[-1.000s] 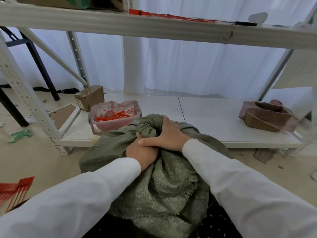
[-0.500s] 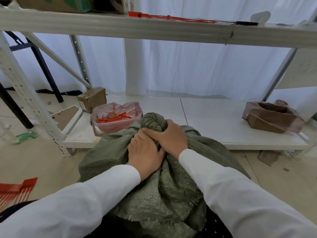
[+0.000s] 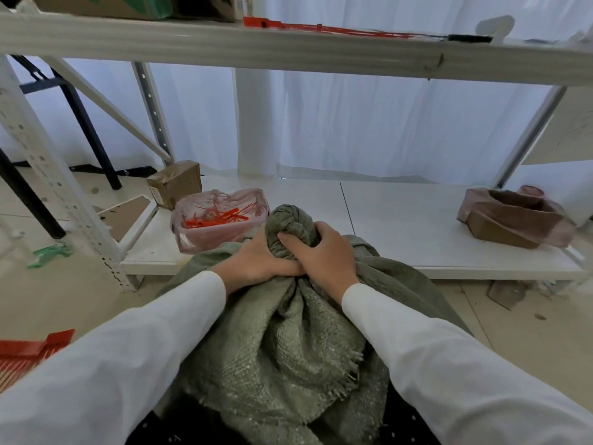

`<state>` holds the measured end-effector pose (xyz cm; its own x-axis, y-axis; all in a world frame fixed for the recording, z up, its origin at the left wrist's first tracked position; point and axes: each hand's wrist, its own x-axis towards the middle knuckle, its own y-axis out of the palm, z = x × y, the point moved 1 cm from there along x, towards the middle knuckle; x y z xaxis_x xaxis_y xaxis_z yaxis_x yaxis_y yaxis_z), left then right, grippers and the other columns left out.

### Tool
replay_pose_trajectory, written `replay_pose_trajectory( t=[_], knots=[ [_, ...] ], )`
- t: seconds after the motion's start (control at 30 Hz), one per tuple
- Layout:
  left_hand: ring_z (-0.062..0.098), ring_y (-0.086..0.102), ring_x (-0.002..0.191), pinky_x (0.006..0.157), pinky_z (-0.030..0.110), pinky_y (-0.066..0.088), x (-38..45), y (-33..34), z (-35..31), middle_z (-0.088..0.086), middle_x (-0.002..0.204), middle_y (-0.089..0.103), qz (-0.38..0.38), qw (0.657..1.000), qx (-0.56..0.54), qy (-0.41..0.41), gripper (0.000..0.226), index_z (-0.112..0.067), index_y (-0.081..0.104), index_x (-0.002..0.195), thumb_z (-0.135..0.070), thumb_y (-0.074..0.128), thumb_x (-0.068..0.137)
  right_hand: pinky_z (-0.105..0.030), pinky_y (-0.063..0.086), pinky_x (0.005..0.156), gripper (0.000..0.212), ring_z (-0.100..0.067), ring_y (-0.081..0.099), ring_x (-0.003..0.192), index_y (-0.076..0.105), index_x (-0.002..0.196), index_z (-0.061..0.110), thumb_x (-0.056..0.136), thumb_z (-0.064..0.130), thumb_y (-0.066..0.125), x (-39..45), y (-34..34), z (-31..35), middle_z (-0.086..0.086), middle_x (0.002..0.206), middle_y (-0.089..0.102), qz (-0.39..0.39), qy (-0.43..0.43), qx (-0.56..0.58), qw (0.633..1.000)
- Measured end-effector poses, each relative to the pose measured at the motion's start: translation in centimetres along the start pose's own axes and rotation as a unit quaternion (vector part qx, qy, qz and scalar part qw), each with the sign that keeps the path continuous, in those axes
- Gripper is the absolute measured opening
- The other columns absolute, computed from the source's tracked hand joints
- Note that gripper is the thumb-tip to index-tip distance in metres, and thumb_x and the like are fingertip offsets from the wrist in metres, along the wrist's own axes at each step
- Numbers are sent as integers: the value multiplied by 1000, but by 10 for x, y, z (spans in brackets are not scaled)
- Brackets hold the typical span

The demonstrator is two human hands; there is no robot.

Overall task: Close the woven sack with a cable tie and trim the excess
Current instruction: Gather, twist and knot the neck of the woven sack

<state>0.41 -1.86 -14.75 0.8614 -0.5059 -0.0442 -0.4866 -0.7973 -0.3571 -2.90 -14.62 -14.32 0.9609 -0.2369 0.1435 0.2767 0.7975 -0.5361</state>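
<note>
— Nearest the camera? 
— White sleeves (image 3: 106,374) coming in from both lower corners, over the frayed lower folds of the green woven sack (image 3: 282,354), slumped on the floor against the front edge of the low shelf (image 3: 401,220)

— Hands? 
— Left hand (image 3: 256,261) clamped round the gathered neck from the left, fingers wrapped into the cloth. Right hand (image 3: 324,248) clamped on the same neck from the right, thumb pressed into the twist, touching the left hand at the base

— Which way is the neck pointing? 
— Twisted topknot (image 3: 290,224) sticking out above both hands, long axis running up and away from the camera, tilted slightly left towards the shelf. No tie visible round the neck

— Just beyond? 
— On the low shelf, just left of the topknot, a box lined with pink plastic (image 3: 221,216) holding loose orange cable ties (image 3: 218,218). Behind that, a small taped brown carton (image 3: 176,184). Well apart at the right end of the shelf, a crumpled brown box in pink plastic (image 3: 513,220)

— Farther still? 
— Upper shelf board (image 3: 288,53) across the top, with long orange cable ties (image 3: 327,27) lying along it, then a black-handled tool (image 3: 470,37), too small to tell what kind. White curtain (image 3: 369,123) behind. More orange ties (image 3: 29,351) at the left edge, on the floor
</note>
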Motion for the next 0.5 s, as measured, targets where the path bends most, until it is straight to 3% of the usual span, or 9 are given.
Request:
replay_pose_trajectory(
  t=[0.07, 0.2, 0.3, 0.37, 0.43, 0.47, 0.5],
  knots=[
    [13, 65, 100, 93, 34, 50, 3, -5, 2, -3, 99, 70, 35, 999, 16, 8, 61, -22, 60, 106, -35, 82, 51, -25, 41, 66, 34, -11, 59, 77, 58, 82, 24, 71, 55, 67, -1, -2, 1, 8, 80, 63, 23, -5, 4, 1000],
    [16, 61, 105, 102, 48, 42, 9, -1, 12, -8, 101, 70, -27, 993, 113, 15, 60, -37, 65, 96, -64, 75, 43, -25, 45, 69, 26, -10, 62, 79, 64, 86, 21, 75, 44, 69, -3, -11, 8, 9, 80, 65, 61, 2, 40, 997],
    [21, 64, 100, 94, 49, 47, 8, 2, 17, -1, 95, 70, -58, 993, 97, 13, 40, -37, 66, 82, -56, 72, 47, -30, 50, 82, 29, -13, 61, 90, 57, 94, 24, 75, 42, 70, -7, -14, 13, 9, 89, 62, 103, 25, 37, 994],
    [20, 63, 100, 92, 39, 50, 9, 3, 25, 4, 101, 69, -76, 992, 101, -6, 52, -27, 66, 94, -49, 75, 47, -31, 46, 92, 54, -15, 56, 105, 48, 110, 22, 70, 49, 72, -12, -11, 17, 7, 107, 57, 136, 39, 26, 990],
    [12, 60, 99, 82, 14, 48, 7, 5, 31, 6, 113, 66, -99, 986, 121, -54, 64, -15, 61, 112, -34, 78, 54, -35, 40, 103, 94, -20, 48, 122, 36, 132, 11, 62, 63, 72, -14, -9, 23, 0, 131, 48, 155, 49, -31, 986],
    [11, 60, 99, 78, 10, 45, 7, 6, 33, 5, 113, 66, -119, 980, 146, -57, 62, -14, 61, 114, -34, 78, 58, -36, 38, 105, 106, -22, 45, 126, 30, 137, 7, 60, 68, 70, -11, -10, 26, -3, 137, 44, 169, 61, -55, 982],
    [14, 61, 101, 81, 15, 46, 7, 8, 31, 4, 111, 67, -131, 974, 181, -46, 60, -16, 62, 113, -42, 75, 60, -35, 39, 103, 109, -22, 46, 124, 31, 138, 5, 59, 72, 67, -8, -14, 31, -3, 136, 46, 184, 78, -61, 978]
  ],
)
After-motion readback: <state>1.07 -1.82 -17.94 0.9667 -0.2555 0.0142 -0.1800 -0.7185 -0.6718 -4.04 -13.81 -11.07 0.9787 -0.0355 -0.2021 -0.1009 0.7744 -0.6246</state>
